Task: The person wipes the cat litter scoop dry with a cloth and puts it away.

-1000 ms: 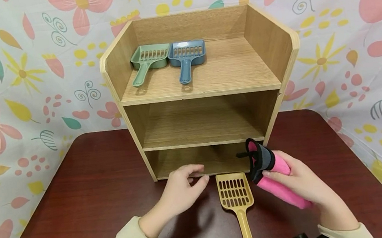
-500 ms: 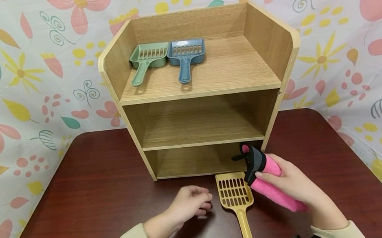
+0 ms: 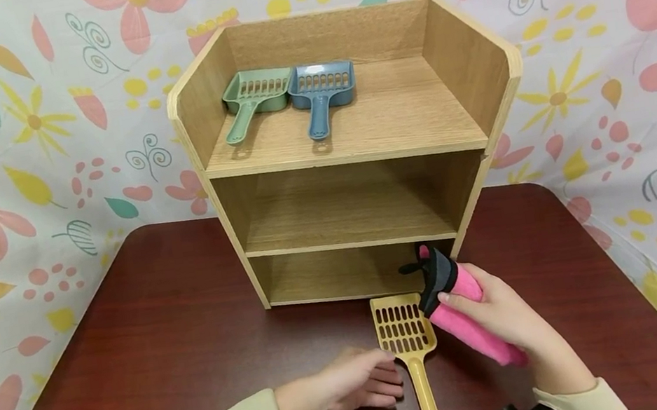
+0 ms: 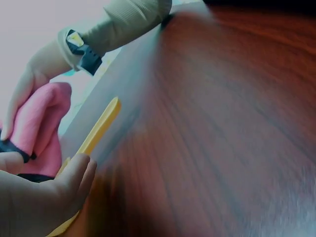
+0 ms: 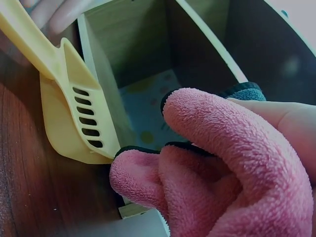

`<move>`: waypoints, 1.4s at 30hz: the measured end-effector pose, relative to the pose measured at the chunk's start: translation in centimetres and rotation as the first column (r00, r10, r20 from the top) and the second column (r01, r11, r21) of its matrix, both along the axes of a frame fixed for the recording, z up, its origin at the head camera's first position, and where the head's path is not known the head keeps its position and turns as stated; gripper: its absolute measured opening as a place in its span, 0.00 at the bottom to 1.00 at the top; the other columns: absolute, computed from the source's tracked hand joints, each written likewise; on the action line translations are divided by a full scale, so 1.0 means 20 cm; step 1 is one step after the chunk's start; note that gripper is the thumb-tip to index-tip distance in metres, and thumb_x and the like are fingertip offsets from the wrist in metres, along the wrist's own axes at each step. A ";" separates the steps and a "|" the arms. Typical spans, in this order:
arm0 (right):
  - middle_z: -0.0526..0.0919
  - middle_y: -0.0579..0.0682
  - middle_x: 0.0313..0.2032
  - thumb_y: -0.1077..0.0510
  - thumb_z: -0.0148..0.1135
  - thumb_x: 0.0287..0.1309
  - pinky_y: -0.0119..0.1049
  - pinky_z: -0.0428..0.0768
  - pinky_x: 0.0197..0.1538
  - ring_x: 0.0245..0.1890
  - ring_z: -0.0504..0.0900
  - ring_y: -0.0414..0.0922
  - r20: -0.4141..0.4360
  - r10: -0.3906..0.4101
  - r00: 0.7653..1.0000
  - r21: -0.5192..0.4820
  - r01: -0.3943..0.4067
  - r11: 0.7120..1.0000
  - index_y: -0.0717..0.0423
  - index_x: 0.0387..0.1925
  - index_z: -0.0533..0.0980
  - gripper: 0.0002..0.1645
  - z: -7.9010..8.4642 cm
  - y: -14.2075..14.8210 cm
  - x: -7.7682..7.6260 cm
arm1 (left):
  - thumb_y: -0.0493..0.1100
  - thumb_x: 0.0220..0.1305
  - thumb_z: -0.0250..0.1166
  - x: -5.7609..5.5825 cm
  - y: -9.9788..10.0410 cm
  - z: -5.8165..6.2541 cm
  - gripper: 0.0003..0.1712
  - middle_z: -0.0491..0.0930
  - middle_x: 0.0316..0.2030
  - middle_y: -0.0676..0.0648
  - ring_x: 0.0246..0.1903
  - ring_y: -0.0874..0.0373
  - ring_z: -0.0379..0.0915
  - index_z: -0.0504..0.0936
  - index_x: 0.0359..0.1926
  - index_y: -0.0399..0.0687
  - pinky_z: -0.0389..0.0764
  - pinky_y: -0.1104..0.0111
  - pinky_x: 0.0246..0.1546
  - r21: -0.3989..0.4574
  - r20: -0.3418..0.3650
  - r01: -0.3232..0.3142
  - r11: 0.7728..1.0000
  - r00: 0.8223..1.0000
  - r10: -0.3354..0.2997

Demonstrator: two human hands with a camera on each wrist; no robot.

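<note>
A yellow litter scoop [image 3: 420, 379] lies on the table before the shelf, slotted head toward it and handle toward me. My left hand [image 3: 358, 383] is at the left of the scoop's neck, its fingers loosely bent and overlapping the handle's edge in the head view. In the left wrist view the handle [image 4: 101, 126] rises behind that hand's fingers. My right hand [image 3: 506, 313] grips a folded pink plush cloth [image 3: 471, 329] with a dark grey and black end, just right of the scoop's head. The right wrist view shows the cloth's fuzzy folds [image 5: 217, 123] close up.
A wooden shelf unit [image 3: 337, 157] stands at the back of the dark red-brown table [image 3: 156, 372]. On its top tier, at the left, sit a green scoop [image 3: 243, 120] and a blue scoop [image 3: 320, 118] side by side. A flower-patterned sheet [image 3: 43, 170] hangs behind.
My left hand has come down from near the shelf front and moved right to the yellow scoop's neck. My right hand, with the pink cloth, has shifted slightly left.
</note>
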State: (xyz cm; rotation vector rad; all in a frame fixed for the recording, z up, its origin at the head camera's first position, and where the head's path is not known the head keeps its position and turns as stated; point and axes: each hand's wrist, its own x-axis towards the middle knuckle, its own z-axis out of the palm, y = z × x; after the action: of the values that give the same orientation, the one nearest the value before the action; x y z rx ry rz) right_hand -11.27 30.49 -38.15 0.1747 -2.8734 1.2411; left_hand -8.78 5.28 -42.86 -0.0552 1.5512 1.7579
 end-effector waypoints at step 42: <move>0.80 0.51 0.41 0.47 0.62 0.59 0.27 0.75 0.40 0.36 0.77 0.37 0.016 0.002 1.000 -0.101 0.000 0.995 0.52 0.56 0.70 0.27 0.03 0.04 0.01 | 0.38 0.64 0.51 0.03 -0.03 -0.02 0.20 0.69 0.27 0.50 0.17 0.65 0.64 0.63 0.55 0.37 0.66 0.79 0.15 0.055 0.014 -0.106 0.993 0.994 0.105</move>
State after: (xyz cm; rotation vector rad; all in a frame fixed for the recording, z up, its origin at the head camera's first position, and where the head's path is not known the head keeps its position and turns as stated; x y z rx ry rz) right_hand -10.99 31.27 -37.63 0.1661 -2.8152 1.3902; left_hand -8.16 4.60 -43.30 -0.1213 1.5150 1.8790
